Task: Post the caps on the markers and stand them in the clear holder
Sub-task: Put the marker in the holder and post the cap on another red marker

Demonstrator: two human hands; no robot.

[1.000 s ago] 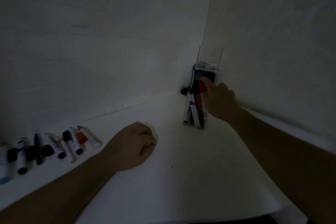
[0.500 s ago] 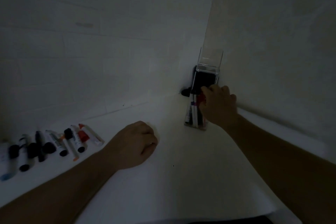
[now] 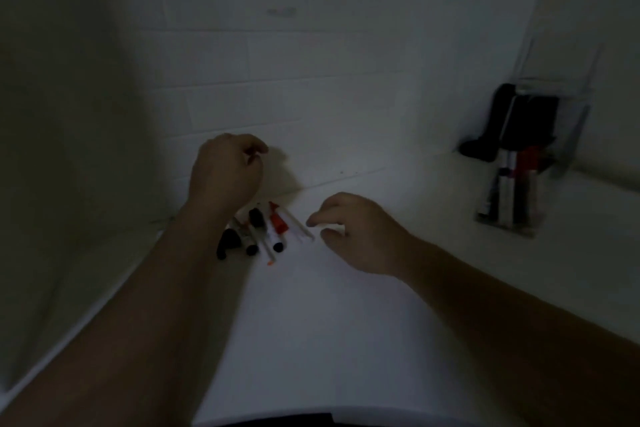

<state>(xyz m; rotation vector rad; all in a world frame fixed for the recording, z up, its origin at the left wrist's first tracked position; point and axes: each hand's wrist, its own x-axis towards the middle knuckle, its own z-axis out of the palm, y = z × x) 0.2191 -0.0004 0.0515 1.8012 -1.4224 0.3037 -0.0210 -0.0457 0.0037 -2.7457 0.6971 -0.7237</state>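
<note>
Several loose markers (image 3: pixel 266 232) and caps lie in a bunch on the white table, with red (image 3: pixel 278 222) and black caps among them. My left hand (image 3: pixel 225 172) hovers above them with curled fingers and holds nothing that I can see. My right hand (image 3: pixel 360 232) is just right of the bunch, fingers apart, fingertips close to a white marker (image 3: pixel 300 228). The clear holder (image 3: pixel 512 198) stands at the right by the wall corner with several capped markers upright in it. The scene is dark and blurred.
White walls close in behind and to the right of the table (image 3: pixel 329 340). A dark object (image 3: pixel 491 135) sits behind the holder in the corner. The table's left edge runs diagonally at the lower left.
My right hand left the holder and swung left to the loose markers. My left hand rose off the table above them. The view turned left, so the holder now sits at the right.
</note>
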